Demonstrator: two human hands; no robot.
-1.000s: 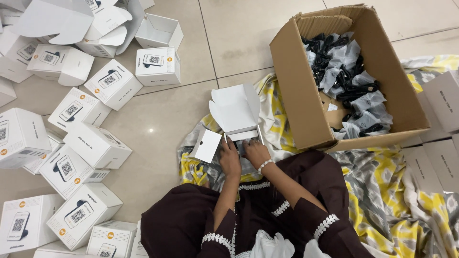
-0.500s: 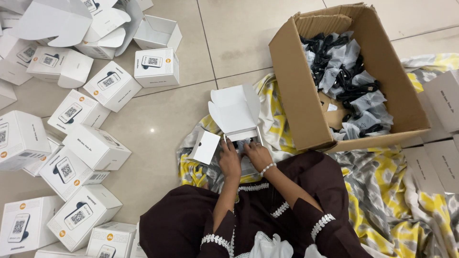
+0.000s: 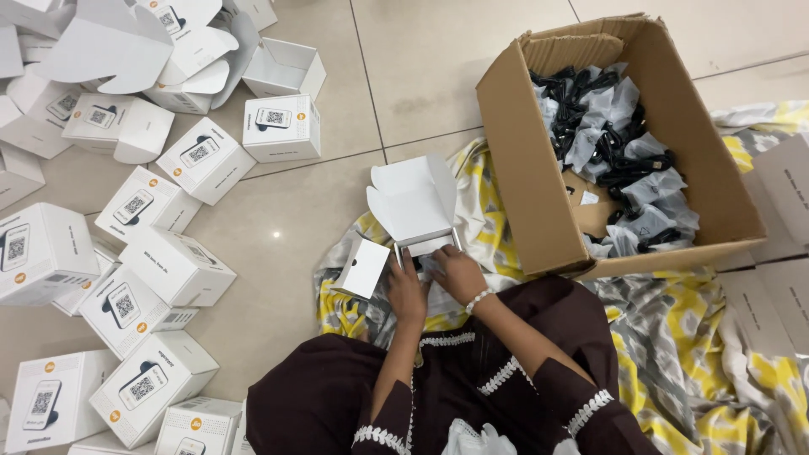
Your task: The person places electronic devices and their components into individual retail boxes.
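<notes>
From the head camera, the person sits on a tiled floor (image 3: 421,76) with a yellow, grey and white patterned cloth (image 3: 674,337) spread under the lap. Both hands meet at a small open white carton (image 3: 417,211) resting on the cloth's upper edge, its flaps standing up and away from the body. The left hand (image 3: 408,291) lies with fingers curled over the carton's near left rim, and the right hand (image 3: 458,271), a beaded bracelet (image 3: 477,301) at its wrist, presses beside it on the near right rim; whether either pinches something inside cannot be told. A loose white flap piece (image 3: 362,268) leans just left of the left hand, touching the cloth.

To the right, an open brown cardboard box (image 3: 539,194) sits partly on the cloth, filled with black cables in clear plastic bags (image 3: 624,160). Across the left part of the floor lie many closed white product boxes (image 3: 177,268), and near the top left corner several unfolded empty white cartons (image 3: 282,67). Flat grey-white boxes (image 3: 779,244) lie along the right edge.
</notes>
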